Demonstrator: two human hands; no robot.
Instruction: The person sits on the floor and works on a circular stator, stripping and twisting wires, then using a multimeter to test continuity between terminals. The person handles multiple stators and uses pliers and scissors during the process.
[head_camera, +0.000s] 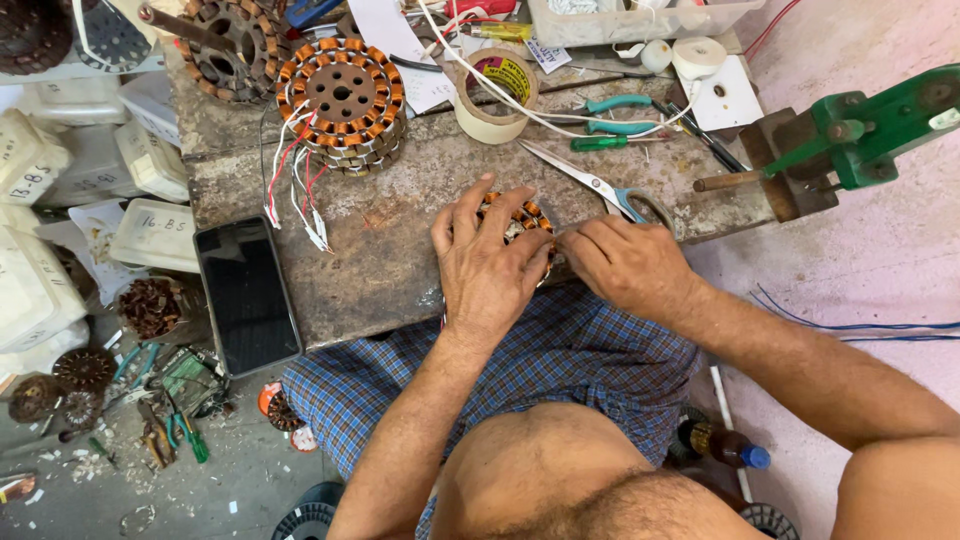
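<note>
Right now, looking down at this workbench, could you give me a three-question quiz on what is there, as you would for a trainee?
1. True or false: both hands rest on the same small copper-wound stator.
2. Which lies just beyond the right hand? A) hammer B) scissors C) paintbrush
3. What dark flat thing lies on the workbench to the side of the left hand?

Key
1. True: left hand covers it, right hand's fingers touch its edge.
2. B.
3. A phone with a black screen, near the bench's front edge, apart from the hand.
</note>
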